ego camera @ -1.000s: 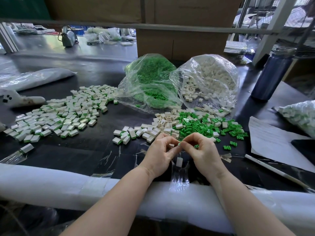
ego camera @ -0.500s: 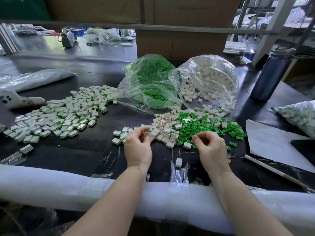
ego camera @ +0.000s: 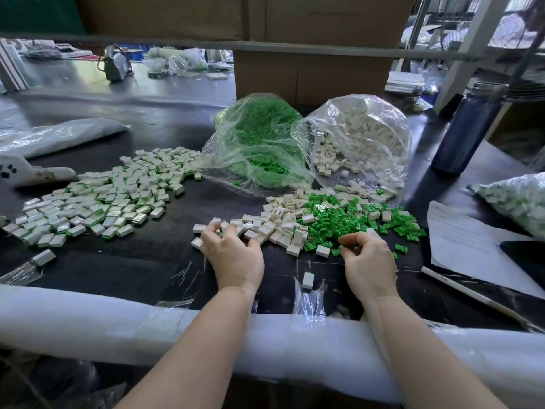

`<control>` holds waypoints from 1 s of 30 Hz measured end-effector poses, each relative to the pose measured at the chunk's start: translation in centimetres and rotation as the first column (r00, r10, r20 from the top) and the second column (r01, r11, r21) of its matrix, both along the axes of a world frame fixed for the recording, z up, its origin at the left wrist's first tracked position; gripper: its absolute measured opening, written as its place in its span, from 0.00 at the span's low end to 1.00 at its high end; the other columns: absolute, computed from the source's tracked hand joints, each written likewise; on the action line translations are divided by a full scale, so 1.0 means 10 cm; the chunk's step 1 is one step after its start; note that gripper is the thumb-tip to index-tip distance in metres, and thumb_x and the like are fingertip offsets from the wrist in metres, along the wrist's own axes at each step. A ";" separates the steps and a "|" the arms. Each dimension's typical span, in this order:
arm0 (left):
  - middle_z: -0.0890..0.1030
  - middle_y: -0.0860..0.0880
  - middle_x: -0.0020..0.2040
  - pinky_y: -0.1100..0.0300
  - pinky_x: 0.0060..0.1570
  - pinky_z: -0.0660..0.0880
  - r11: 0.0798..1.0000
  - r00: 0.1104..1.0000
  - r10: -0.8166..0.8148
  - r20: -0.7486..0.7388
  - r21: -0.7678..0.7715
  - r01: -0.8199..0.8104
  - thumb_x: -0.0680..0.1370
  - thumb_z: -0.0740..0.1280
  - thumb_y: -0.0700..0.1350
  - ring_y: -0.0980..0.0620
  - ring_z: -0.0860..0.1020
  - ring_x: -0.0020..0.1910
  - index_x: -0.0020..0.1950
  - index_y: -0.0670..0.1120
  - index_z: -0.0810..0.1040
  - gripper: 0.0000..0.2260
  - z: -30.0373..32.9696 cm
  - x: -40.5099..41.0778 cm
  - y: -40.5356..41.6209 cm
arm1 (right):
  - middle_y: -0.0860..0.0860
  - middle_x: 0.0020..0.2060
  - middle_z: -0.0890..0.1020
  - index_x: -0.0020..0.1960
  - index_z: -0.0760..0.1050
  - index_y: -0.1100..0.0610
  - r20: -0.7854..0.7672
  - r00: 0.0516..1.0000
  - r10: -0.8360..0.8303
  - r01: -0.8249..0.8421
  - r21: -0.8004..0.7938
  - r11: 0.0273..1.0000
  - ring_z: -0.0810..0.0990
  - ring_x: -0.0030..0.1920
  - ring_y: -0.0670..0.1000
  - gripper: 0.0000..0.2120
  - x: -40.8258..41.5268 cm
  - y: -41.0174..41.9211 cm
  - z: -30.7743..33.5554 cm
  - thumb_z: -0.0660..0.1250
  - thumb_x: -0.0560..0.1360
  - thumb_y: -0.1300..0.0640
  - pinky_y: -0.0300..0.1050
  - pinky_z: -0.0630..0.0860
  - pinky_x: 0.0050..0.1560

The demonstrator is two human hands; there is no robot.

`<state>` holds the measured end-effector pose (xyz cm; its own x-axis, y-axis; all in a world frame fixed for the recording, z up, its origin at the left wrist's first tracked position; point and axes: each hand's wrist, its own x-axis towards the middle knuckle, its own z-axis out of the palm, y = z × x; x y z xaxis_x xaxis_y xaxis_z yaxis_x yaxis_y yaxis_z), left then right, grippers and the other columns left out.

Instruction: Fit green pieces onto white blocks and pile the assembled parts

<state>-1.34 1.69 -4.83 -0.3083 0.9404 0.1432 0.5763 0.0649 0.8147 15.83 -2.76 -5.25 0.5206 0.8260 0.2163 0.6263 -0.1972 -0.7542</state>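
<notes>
Black tabletop (ego camera: 124,270); left hand (ego camera: 236,255) curled among flat-lying white blocks (ego camera: 277,222), right hand (ego camera: 368,258) seemingly pinching green pieces (ego camera: 348,222).

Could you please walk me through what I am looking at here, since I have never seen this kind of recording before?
There is no machine: a person works with bare hands, filmed by one wide-angle camera on their head, looking down at a dark table. The left hand reaches into loose white blocks, fingers curled among them. The right hand picks at the loose green pieces; whether it already pinches one is hard to tell. Behind stand a bag of green pieces and a bag of white blocks. On the left lies the pile of assembled parts, white with green edges. One assembled part lies between the hands. A dark bottle and paper sheet sit on the right.
</notes>
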 end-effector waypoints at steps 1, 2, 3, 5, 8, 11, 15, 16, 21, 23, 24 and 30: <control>0.60 0.42 0.69 0.55 0.69 0.58 1.000 0.999 -0.010 -0.032 0.010 0.010 0.76 0.66 0.41 0.43 0.57 0.68 0.65 0.40 0.73 0.18 0.00 0.01 -0.01 | 0.53 0.52 0.78 0.49 0.80 0.56 0.023 1.000 -0.004 0.004 -0.025 1.000 0.74 0.58 0.54 0.07 0.00 0.00 -0.01 0.66 0.75 0.64 0.40 0.67 0.55; 0.61 0.43 0.68 0.53 0.68 0.58 0.999 0.997 -0.017 -0.072 0.033 0.020 0.76 0.66 0.41 0.43 0.57 0.68 0.64 0.43 0.74 0.17 0.00 0.01 -0.02 | 0.53 0.55 0.77 0.51 0.80 0.56 0.044 0.999 -0.007 0.009 -0.047 0.999 0.72 0.62 0.54 0.08 -0.01 0.00 -0.01 0.65 0.75 0.64 0.36 0.63 0.52; 0.63 0.44 0.66 0.52 0.67 0.58 0.997 0.993 -0.027 -0.118 0.071 0.036 0.75 0.66 0.41 0.44 0.59 0.67 0.62 0.45 0.76 0.15 0.00 0.03 -0.04 | 0.54 0.58 0.76 0.53 0.80 0.56 0.063 0.998 -0.007 0.011 -0.067 0.998 0.70 0.64 0.53 0.09 -0.01 0.00 0.00 0.65 0.75 0.63 0.35 0.60 0.49; 0.69 0.47 0.60 0.54 0.62 0.57 0.980 0.973 -0.082 -0.214 0.162 0.119 0.75 0.67 0.40 0.46 0.63 0.63 0.56 0.48 0.79 0.11 -0.01 0.06 -0.08 | 0.54 0.60 0.75 0.56 0.80 0.56 0.103 0.995 0.016 -0.005 -0.101 0.995 0.70 0.64 0.54 0.11 -0.02 0.00 0.00 0.65 0.76 0.63 0.36 0.60 0.53; 0.73 0.50 0.55 0.57 0.59 0.59 0.916 0.898 -0.283 -0.336 0.183 0.357 0.76 0.64 0.39 0.49 0.66 0.58 0.53 0.48 0.81 0.10 -0.03 0.12 -0.11 | 0.53 0.57 0.76 0.58 0.79 0.56 0.155 0.986 0.056 -0.034 -0.137 0.990 0.71 0.60 0.53 0.12 -0.02 0.00 0.01 0.65 0.76 0.62 0.41 0.63 0.61; 0.71 0.52 0.58 0.60 0.61 0.59 0.847 0.778 -0.436 -0.451 0.086 0.525 0.78 0.60 0.42 0.51 0.64 0.60 0.61 0.50 0.77 0.13 -0.08 0.15 -0.10 | 0.53 0.56 0.75 0.59 0.78 0.55 0.172 0.983 0.057 -0.030 -0.151 0.988 0.71 0.59 0.53 0.12 -0.03 -0.01 0.01 0.65 0.76 0.61 0.43 0.64 0.61; 0.71 0.55 0.58 0.59 0.57 0.57 0.840 0.737 -0.449 -0.504 0.044 0.541 0.79 0.61 0.48 0.53 0.64 0.61 0.62 0.52 0.76 0.13 -0.12 0.16 -0.09 | 0.52 0.52 0.75 0.52 0.79 0.55 0.173 0.984 0.039 -0.012 -0.152 0.988 0.71 0.58 0.54 0.07 -0.03 -0.01 0.01 0.66 0.75 0.60 0.44 0.66 0.59; 0.71 0.55 0.57 0.59 0.57 0.57 0.842 0.747 -0.444 -0.495 0.053 0.536 0.78 0.61 0.49 0.53 0.64 0.60 0.61 0.52 0.77 0.12 -0.11 0.16 -0.09 | 0.52 0.51 0.74 0.51 0.79 0.55 0.177 0.984 0.032 -0.005 -0.151 0.989 0.71 0.58 0.54 0.05 -0.03 -0.01 0.01 0.67 0.75 0.60 0.44 0.65 0.57; 0.73 0.53 0.55 0.59 0.57 0.60 0.843 0.757 -0.462 -0.462 0.037 0.537 0.78 0.63 0.52 0.52 0.66 0.59 0.56 0.51 0.77 0.10 -0.10 0.17 -0.10 | 0.53 0.52 0.75 0.51 0.79 0.56 0.181 0.983 0.028 -0.001 -0.144 0.990 0.72 0.56 0.54 0.05 -0.04 -0.01 0.01 0.66 0.75 0.60 0.44 0.66 0.57; 0.75 0.53 0.56 0.59 0.58 0.61 0.837 0.752 -0.476 -0.455 0.027 0.546 0.78 0.62 0.51 0.52 0.67 0.59 0.56 0.51 0.76 0.09 -0.10 0.16 -0.10 | 0.53 0.54 0.75 0.55 0.79 0.56 0.182 0.983 0.034 -0.008 -0.144 0.990 0.72 0.56 0.54 0.08 -0.04 -0.01 0.01 0.66 0.76 0.61 0.45 0.67 0.58; 0.75 0.53 0.56 0.59 0.58 0.61 0.835 0.753 -0.482 -0.448 0.024 0.549 0.78 0.62 0.51 0.52 0.67 0.59 0.56 0.51 0.76 0.09 -0.10 0.16 -0.10 | 0.53 0.54 0.75 0.56 0.78 0.56 0.187 0.981 0.039 -0.010 -0.151 0.988 0.72 0.57 0.54 0.10 -0.04 -0.01 0.01 0.65 0.76 0.61 0.45 0.68 0.59; 0.76 0.52 0.54 0.57 0.60 0.65 0.799 0.740 -0.554 -0.382 0.005 0.601 0.77 0.65 0.49 0.52 0.69 0.56 0.53 0.49 0.76 0.07 -0.06 0.17 -0.12 | 0.51 0.51 0.73 0.51 0.79 0.54 0.219 0.975 0.037 -0.001 -0.160 0.987 0.70 0.59 0.54 0.06 -0.04 -0.01 0.01 0.65 0.77 0.59 0.45 0.66 0.57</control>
<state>0.35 0.51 -5.44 0.3804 0.8890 0.2550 0.7118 -0.4574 0.5330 15.44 -2.89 -5.12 0.4585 0.8681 0.1901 0.7784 -0.2891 -0.5573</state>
